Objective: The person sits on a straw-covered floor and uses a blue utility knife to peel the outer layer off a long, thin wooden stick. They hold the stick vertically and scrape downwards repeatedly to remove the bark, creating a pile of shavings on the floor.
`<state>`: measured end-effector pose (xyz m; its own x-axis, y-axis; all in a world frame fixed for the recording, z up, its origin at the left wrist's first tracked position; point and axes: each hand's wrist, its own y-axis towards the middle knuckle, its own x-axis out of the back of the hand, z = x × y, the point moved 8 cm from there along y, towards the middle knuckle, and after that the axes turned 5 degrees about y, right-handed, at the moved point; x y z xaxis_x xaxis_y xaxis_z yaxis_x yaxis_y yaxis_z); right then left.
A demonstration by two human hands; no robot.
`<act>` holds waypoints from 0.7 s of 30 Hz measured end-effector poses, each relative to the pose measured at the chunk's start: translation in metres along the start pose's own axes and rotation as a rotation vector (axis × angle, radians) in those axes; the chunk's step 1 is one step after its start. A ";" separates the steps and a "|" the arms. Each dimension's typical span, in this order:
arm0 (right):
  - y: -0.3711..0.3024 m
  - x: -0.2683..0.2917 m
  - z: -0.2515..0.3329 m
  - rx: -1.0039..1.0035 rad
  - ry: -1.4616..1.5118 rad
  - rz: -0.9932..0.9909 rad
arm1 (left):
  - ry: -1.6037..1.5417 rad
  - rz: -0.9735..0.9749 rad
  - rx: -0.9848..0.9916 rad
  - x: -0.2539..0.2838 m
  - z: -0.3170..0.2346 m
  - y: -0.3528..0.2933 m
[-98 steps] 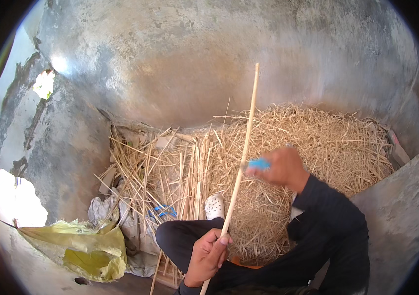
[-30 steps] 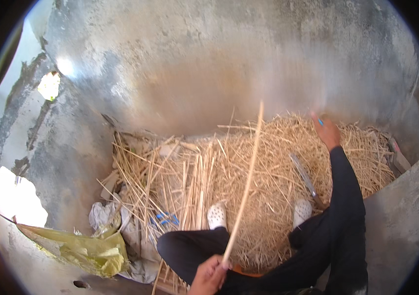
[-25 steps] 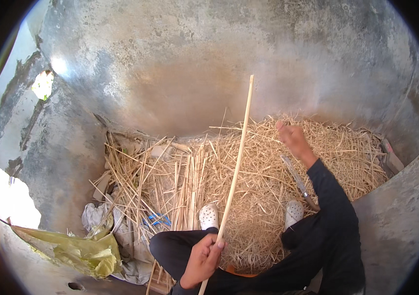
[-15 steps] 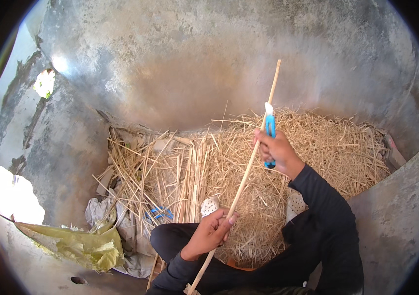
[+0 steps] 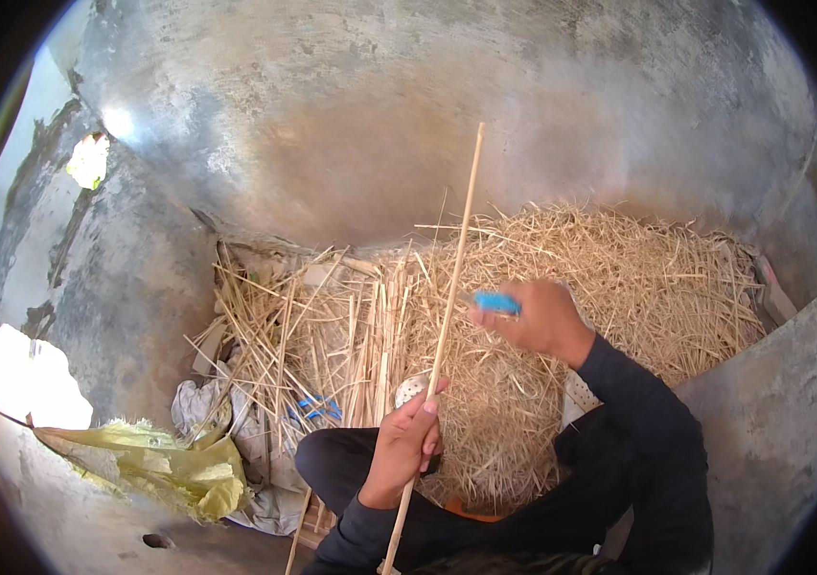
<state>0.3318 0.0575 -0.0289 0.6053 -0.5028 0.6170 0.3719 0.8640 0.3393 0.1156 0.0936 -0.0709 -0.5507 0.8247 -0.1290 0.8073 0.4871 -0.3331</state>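
Observation:
My left hand (image 5: 406,446) is closed around the lower part of a long, thin bamboo stick (image 5: 456,273). The stick stands steeply over my lap, its upper end crossing the wall behind. A little right of the stick, my right hand (image 5: 544,318) grips a blue utility knife (image 5: 497,304), blurred by motion. The knife points left toward the stick, seemingly just apart from it; its blade cannot be made out. My crossed legs in dark clothing lie below both hands, and a white shoe with dark holes (image 5: 411,389) shows beside the left hand.
A heap of pale shavings (image 5: 638,278) covers the floor ahead and to the right. Split strips (image 5: 375,355) lie at left, near a blue object (image 5: 317,410). A yellow-green sack (image 5: 173,470) sits at lower left. Bare concrete walls (image 5: 379,125) stand close around.
My right hand has come away from the stick, and the knife has turned from upright to sideways. The stick's upper end has swung left, with my left hand still holding it.

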 end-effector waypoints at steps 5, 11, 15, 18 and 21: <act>-0.025 -0.021 0.027 0.124 -0.273 -0.004 | -0.218 0.006 0.069 -0.016 -0.011 -0.021; -0.030 -0.024 0.029 0.188 -0.246 -0.101 | -0.408 0.060 0.088 -0.028 -0.006 -0.026; -0.016 -0.015 0.023 0.189 -0.320 -0.118 | -0.416 0.022 0.103 -0.024 -0.006 -0.035; -0.010 -0.006 0.003 0.080 -0.323 -0.105 | -0.461 0.041 0.112 -0.027 -0.004 -0.033; -0.020 -0.022 0.030 0.225 -0.290 -0.093 | -0.460 0.029 0.093 -0.023 -0.006 -0.036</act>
<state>0.2902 0.0516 -0.0283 0.3400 -0.5799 0.7403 0.2325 0.8146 0.5313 0.1006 0.0593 -0.0506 -0.5818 0.6145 -0.5329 0.8130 0.4203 -0.4030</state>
